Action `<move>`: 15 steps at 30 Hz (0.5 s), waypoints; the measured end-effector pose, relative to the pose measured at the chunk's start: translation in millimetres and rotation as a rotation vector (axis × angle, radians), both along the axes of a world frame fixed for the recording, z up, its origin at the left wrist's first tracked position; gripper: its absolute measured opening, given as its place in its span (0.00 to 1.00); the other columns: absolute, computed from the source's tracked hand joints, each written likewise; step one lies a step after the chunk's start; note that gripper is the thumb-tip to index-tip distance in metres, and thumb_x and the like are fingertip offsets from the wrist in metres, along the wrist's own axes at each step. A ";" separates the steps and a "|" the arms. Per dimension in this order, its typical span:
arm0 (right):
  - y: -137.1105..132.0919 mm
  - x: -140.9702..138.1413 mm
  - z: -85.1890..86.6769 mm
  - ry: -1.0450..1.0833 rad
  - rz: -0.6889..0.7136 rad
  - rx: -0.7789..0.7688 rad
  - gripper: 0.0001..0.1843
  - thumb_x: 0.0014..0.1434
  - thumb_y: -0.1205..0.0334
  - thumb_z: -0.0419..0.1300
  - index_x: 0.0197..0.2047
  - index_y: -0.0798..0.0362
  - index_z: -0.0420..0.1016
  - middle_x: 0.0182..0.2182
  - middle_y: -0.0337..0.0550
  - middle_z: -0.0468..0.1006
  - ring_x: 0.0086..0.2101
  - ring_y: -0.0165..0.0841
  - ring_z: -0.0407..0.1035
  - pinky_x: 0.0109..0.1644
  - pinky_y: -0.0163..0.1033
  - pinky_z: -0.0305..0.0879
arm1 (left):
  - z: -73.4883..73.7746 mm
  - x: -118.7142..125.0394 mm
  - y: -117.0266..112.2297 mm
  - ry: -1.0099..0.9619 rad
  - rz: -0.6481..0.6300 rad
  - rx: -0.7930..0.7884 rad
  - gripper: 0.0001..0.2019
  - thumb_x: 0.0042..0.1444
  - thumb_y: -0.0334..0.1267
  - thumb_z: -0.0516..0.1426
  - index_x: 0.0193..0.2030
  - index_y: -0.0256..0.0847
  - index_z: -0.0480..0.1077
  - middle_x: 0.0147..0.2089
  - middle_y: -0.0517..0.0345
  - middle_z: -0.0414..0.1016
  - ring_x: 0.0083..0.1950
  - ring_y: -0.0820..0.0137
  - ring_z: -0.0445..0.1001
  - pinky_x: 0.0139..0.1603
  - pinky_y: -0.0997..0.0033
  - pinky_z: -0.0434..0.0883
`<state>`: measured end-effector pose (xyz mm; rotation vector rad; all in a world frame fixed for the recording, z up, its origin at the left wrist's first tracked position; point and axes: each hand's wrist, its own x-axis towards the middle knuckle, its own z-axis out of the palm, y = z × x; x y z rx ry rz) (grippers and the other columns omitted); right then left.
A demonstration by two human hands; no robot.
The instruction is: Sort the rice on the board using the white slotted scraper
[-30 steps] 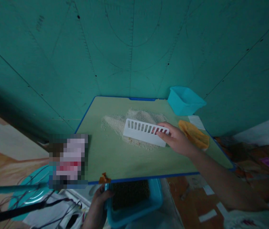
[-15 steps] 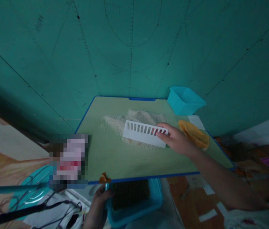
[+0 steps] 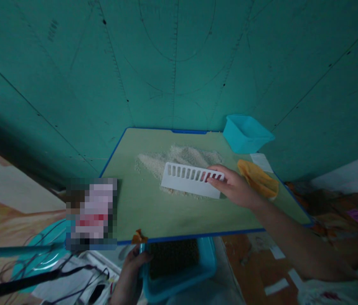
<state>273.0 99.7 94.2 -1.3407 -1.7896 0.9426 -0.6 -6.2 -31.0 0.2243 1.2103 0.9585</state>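
In the head view my right hand [image 3: 229, 186] is closed on the right end of a white slotted plastic strip [image 3: 185, 186], thumb in front and fingers behind its slots. The strip leans over a spread heap of pale grains [image 3: 188, 154] on the light green tabletop [image 3: 147, 212], covering part of them. My left hand [image 3: 134, 264] is wrapped round the left rim of a blue plastic tub [image 3: 210, 264] below the table's front edge. Dark, fine-grained stuff [image 3: 174, 258] lies inside this tub.
A second blue tub [image 3: 245, 135] stands at the back right corner, with a white paper [image 3: 261, 162] and an orange cloth [image 3: 260, 180] in front. Orange tape [image 3: 139, 237] marks the front edge. A green wall [image 3: 172, 63] rises behind; cables [image 3: 80, 275] run at lower left.
The white slotted strip has moved slightly toward me and left, its left end lower. My right hand has barely shifted; my left hand stays on the tub.
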 end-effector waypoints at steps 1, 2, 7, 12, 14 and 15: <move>0.2 0.1 -0.2 0.004 0.006 -0.005 0.10 0.57 0.59 0.55 0.43 0.51 0.69 0.36 0.41 0.77 0.32 0.32 0.70 0.31 0.34 0.64 | 0.6 0.1 -0.1 0.012 0.001 -0.001 0.11 0.29 0.30 0.63 0.25 0.42 0.76 0.21 0.60 0.80 0.29 0.58 0.79 0.23 0.68 0.73; 0.3 0.1 -0.5 0.008 0.013 -0.010 0.10 0.57 0.59 0.55 0.43 0.51 0.69 0.35 0.41 0.77 0.32 0.32 0.70 0.31 0.34 0.64 | 1.0 0.0 -0.4 0.023 -0.001 0.002 0.10 0.29 0.30 0.63 0.25 0.42 0.76 0.22 0.59 0.81 0.29 0.58 0.79 0.24 0.67 0.73; 0.1 0.4 -2.7 0.029 0.021 -0.022 0.10 0.57 0.59 0.56 0.42 0.50 0.69 0.35 0.41 0.76 0.32 0.32 0.70 0.31 0.34 0.64 | -1.0 -1.7 -2.3 -0.019 -0.023 0.044 0.10 0.35 0.30 0.62 0.29 0.41 0.76 0.25 0.58 0.82 0.29 0.59 0.80 0.29 0.65 0.74; -1.1 0.6 -3.3 0.027 0.021 -0.031 0.09 0.56 0.59 0.56 0.41 0.50 0.69 0.33 0.39 0.75 0.30 0.31 0.69 0.29 0.34 0.63 | -2.7 -2.6 -1.4 -0.009 -0.009 0.026 0.12 0.31 0.30 0.63 0.28 0.41 0.76 0.23 0.59 0.81 0.31 0.56 0.80 0.32 0.62 0.75; -1.9 0.2 -2.3 0.029 0.033 -0.047 0.08 0.56 0.59 0.56 0.40 0.50 0.69 0.31 0.39 0.74 0.29 0.31 0.68 0.29 0.33 0.62 | -3.3 -3.0 -1.2 0.010 -0.008 0.027 0.12 0.32 0.29 0.63 0.28 0.41 0.76 0.24 0.59 0.82 0.31 0.57 0.80 0.34 0.62 0.75; -2.1 0.0 -1.7 0.034 0.032 -0.051 0.08 0.56 0.59 0.56 0.40 0.51 0.69 0.31 0.39 0.74 0.29 0.30 0.67 0.29 0.33 0.62 | -3.7 -3.1 -1.3 0.015 -0.008 0.031 0.12 0.32 0.29 0.63 0.28 0.41 0.76 0.25 0.59 0.82 0.30 0.57 0.80 0.35 0.62 0.75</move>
